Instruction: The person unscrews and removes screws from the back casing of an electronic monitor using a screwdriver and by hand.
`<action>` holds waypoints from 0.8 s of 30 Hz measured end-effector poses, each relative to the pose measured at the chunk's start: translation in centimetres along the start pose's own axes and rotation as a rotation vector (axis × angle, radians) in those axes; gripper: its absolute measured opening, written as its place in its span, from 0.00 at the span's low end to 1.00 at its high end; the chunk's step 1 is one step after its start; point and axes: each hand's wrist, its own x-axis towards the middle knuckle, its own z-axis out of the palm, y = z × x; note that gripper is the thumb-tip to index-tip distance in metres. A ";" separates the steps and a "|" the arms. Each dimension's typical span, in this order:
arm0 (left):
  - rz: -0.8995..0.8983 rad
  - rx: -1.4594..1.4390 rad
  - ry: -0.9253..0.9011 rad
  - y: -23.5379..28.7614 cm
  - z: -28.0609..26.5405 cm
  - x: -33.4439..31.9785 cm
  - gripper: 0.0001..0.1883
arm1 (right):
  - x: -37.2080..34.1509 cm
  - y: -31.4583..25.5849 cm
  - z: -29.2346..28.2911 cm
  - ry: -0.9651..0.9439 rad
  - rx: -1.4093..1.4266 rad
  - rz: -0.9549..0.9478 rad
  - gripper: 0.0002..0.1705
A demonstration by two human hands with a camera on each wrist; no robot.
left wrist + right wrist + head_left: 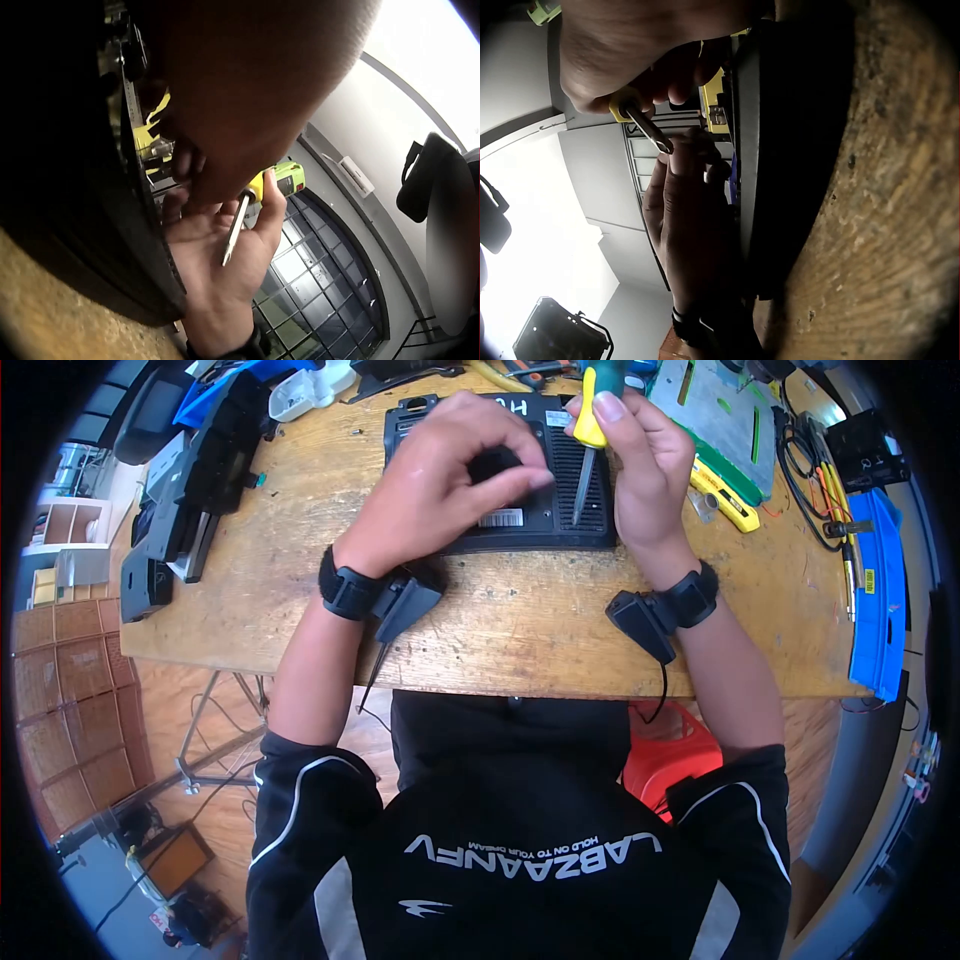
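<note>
A black, flat electronic device (520, 538) with vent slots and a barcode label lies on the wooden table. My right hand (650, 475) grips a yellow-and-green screwdriver (591, 420) by its handle, the thumb along the yellow part. Its metal shaft (583, 485) points down over the vents. Over the middle of the device hovers my left hand (430, 480), fingers bent and the thumb reaching towards the index fingertip. In the right wrist view, the left fingertips (681, 154) come close to the screwdriver's tip; whether they pinch something small I cannot tell.
Right of the device lies a yellow utility knife (727, 498) beside a green-edged grey panel (715, 415). A blue tray (880, 600) lines the right edge, near black cables (795, 455). Dark device parts (205, 470) are stacked at left; a white container (300, 398) stands behind.
</note>
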 end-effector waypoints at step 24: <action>-0.504 0.149 0.173 -12.7 -9.6 -7.3 0.11 | -0.5 -1.2 1.4 0.077 -0.062 0.024 0.12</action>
